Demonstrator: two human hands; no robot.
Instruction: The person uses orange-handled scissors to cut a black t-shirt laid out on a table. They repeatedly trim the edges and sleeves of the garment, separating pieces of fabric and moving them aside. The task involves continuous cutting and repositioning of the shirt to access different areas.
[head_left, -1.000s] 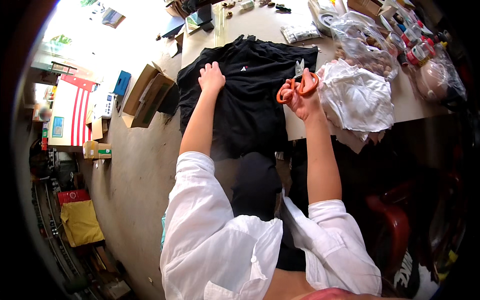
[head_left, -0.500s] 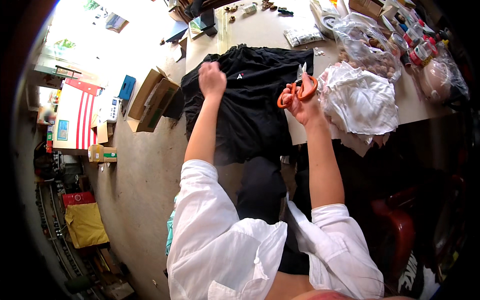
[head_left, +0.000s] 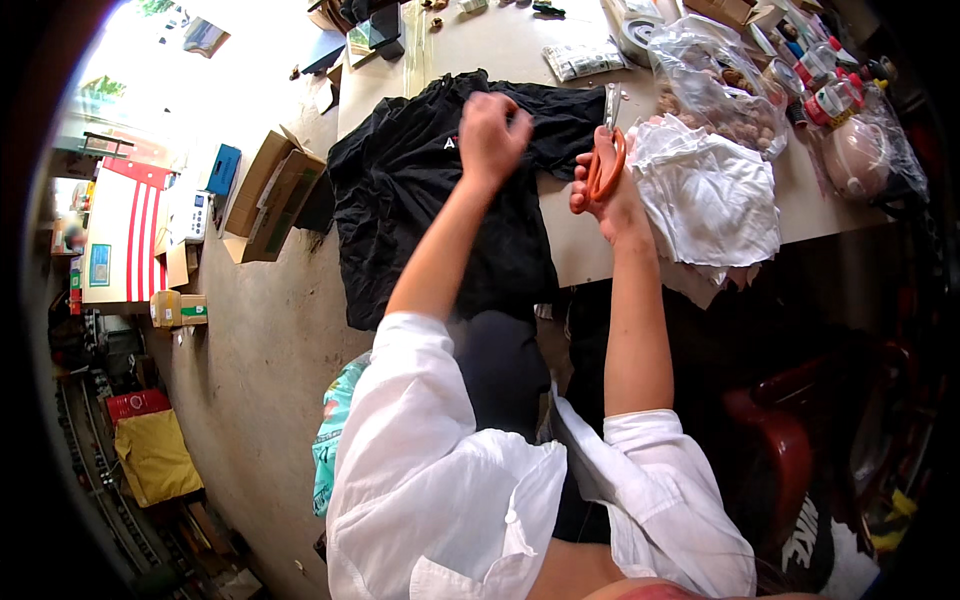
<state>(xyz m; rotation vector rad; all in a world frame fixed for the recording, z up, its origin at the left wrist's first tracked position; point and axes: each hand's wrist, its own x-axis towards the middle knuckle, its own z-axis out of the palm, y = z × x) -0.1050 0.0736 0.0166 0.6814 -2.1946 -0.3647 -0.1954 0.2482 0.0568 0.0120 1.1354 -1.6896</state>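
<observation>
A black garment (head_left: 440,215) with a small white and red mark lies spread and wrinkled on the table, its lower part hanging over the near edge. Above its upper middle is my left hand (head_left: 493,142), slightly blurred, thumb apart from loosely bent fingers; I see nothing in it. My right hand (head_left: 618,205) is closed around orange-handled scissors (head_left: 606,170), whose blades point away from me and look nearly together. The blade tips are by the end of the garment's right sleeve. Close to the right of that hand lies a pile of white cloth (head_left: 710,195).
Beyond the white cloth are a clear plastic bag of round brown things (head_left: 725,90) and several bottles (head_left: 830,95). A flat clear packet (head_left: 585,60) lies at the back of the table (head_left: 575,235). An open cardboard box (head_left: 270,195) stands left; a dark red chair (head_left: 775,440) is lower right.
My left hand has moved right across the black garment. The scissors have turned upright in my right hand, and their blades have come closer together. The whole view has shifted slightly.
</observation>
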